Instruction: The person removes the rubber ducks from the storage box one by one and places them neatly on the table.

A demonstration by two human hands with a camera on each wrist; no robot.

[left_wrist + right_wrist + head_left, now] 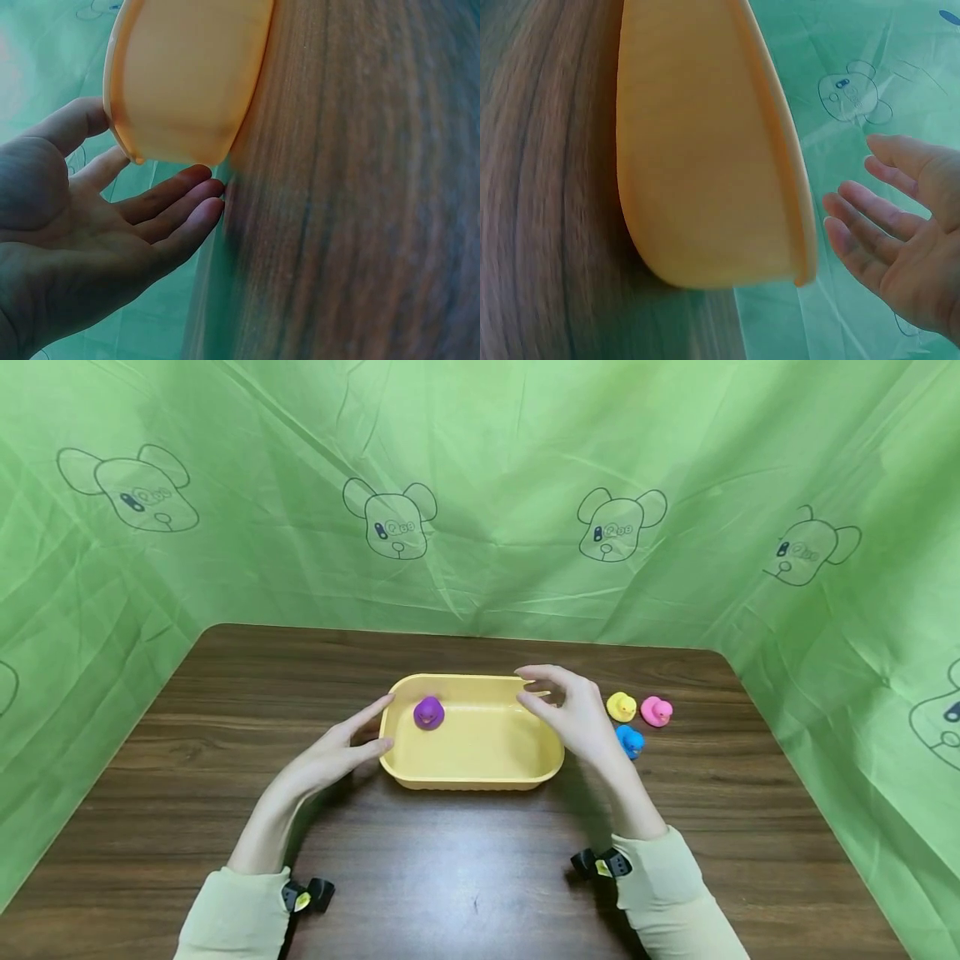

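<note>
A yellow plastic basin (480,764) stands on the wooden table, with a purple rubber duck (429,713) inside near its left end. My left hand (333,760) touches the basin's left rim with thumb and forefinger, its other fingers extended along the end wall in the left wrist view. Above the basin's right end hovers my right hand (573,710), fingers loosely bent and nothing between them; the right wrist view shows it apart from the rim. Just right of that hand sit a yellow duck (621,707), a pink duck (657,712) and a blue duck (631,741), the blue one partly hidden.
The dark wooden table (465,868) extends around the basin on all sides. Green fabric sheets (480,585) printed with bear faces hang behind and beside it. Each sleeve cuff carries a small black camera (318,895).
</note>
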